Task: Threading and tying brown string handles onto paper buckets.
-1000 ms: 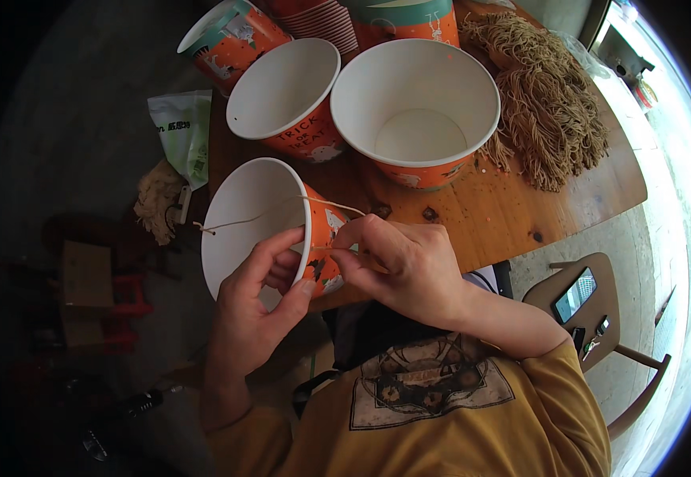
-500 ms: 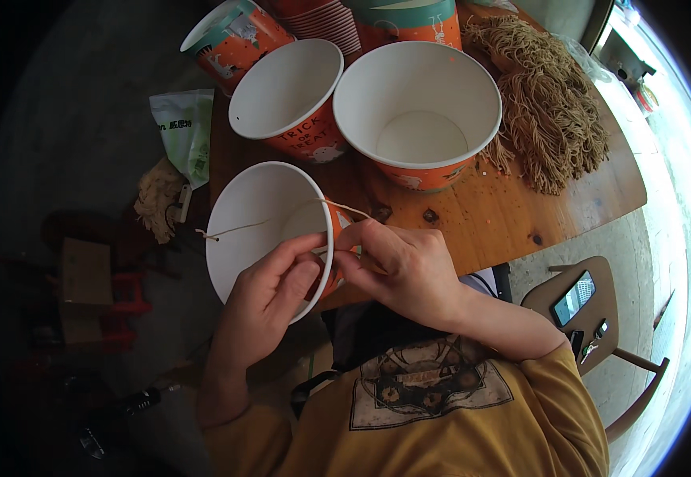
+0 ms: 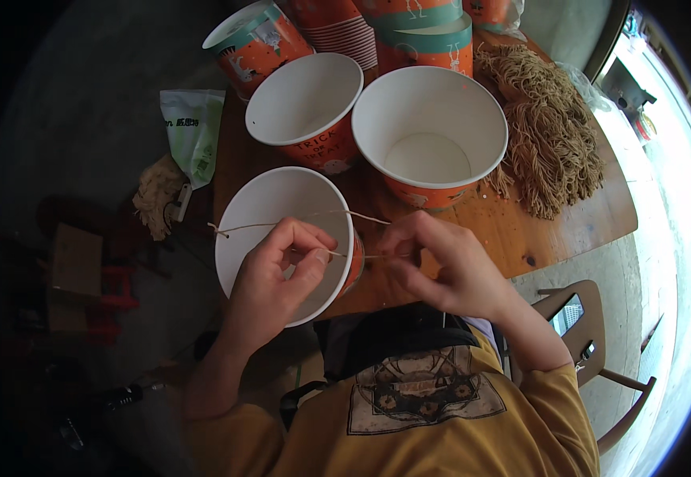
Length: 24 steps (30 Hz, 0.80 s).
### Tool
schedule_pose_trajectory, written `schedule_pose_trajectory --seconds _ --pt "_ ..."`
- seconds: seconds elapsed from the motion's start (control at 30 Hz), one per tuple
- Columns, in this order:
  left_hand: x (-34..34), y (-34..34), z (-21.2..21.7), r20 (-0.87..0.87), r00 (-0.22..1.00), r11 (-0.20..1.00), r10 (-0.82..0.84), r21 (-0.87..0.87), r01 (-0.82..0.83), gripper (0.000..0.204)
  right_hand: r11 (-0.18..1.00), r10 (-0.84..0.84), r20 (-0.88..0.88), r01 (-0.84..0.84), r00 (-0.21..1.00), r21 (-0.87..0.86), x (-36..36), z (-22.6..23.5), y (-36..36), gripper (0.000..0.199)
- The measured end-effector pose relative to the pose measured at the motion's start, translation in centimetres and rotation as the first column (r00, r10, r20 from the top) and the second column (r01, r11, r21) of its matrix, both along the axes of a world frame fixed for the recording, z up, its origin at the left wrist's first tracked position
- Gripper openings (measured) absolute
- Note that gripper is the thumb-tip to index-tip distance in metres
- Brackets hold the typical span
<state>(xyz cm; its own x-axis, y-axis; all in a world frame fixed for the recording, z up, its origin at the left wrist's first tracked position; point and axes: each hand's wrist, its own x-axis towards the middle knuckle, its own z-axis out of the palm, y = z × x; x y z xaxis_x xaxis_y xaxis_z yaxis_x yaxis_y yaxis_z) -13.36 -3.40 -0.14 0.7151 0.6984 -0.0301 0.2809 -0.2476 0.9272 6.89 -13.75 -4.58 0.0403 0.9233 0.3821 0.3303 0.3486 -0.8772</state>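
Note:
A paper bucket [image 3: 278,197], white inside and orange outside, leans tilted at the table's near edge, its mouth turned up and to the left. A thin tan cord [image 3: 368,218] is knotted at the bucket's left rim and spans its mouth toward the right. Inside the rim, my left hand [image 3: 274,266] pinches the cord between thumb and forefinger. My right hand [image 3: 445,262], just outside the right rim, has its fingers closed on the cord too. A short length runs taut between both hands. The right fingertips partly hide the cord's end.
Two more open buckets [image 3: 306,99] [image 3: 429,123] stand just beyond. Behind them are stacked orange buckets [image 3: 337,36] and one tilted bucket [image 3: 258,52]. A heap of tan cords [image 3: 548,131] lies at right on the wooden table [image 3: 552,238]. A chair [image 3: 596,318] holds a phone [image 3: 568,315].
My hands have drawn apart, the right one moving rightward, and the cord between them now shows stretched across the bucket's right rim. The view has shifted slightly.

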Motion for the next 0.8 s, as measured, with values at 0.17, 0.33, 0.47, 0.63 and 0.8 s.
schedule_pose_trajectory --seconds 0.17,0.33,0.47,0.63,0.8 --pt "0.7 0.5 0.6 0.121 0.993 0.961 0.01 -0.276 0.024 0.003 0.993 0.106 -0.016 -0.105 0.994 0.058 1.3 1.5 0.4 0.018" --pt "1.6 1.0 0.2 0.165 0.986 0.857 -0.005 -0.507 0.089 0.006 0.978 0.208 0.009 -0.208 0.978 0.019 1.3 3.5 1.8 0.016" --pt "2.2 0.6 -0.4 0.217 0.976 0.842 -0.001 -0.526 0.117 0.009 0.954 0.295 -0.007 -0.294 0.955 0.066 0.9 4.4 3.9 0.013" --pt "1.7 0.6 -0.9 0.258 0.964 0.807 -0.06 -0.556 0.199 0.012 0.944 0.329 0.012 -0.329 0.944 -0.018 0.4 5.1 5.5 0.011" --pt "1.7 0.1 -0.1 0.22 0.969 0.826 -0.11 -0.523 0.212 0.011 0.959 0.254 0.213 -0.274 0.944 0.072 -0.2 4.6 6.6 0.015"
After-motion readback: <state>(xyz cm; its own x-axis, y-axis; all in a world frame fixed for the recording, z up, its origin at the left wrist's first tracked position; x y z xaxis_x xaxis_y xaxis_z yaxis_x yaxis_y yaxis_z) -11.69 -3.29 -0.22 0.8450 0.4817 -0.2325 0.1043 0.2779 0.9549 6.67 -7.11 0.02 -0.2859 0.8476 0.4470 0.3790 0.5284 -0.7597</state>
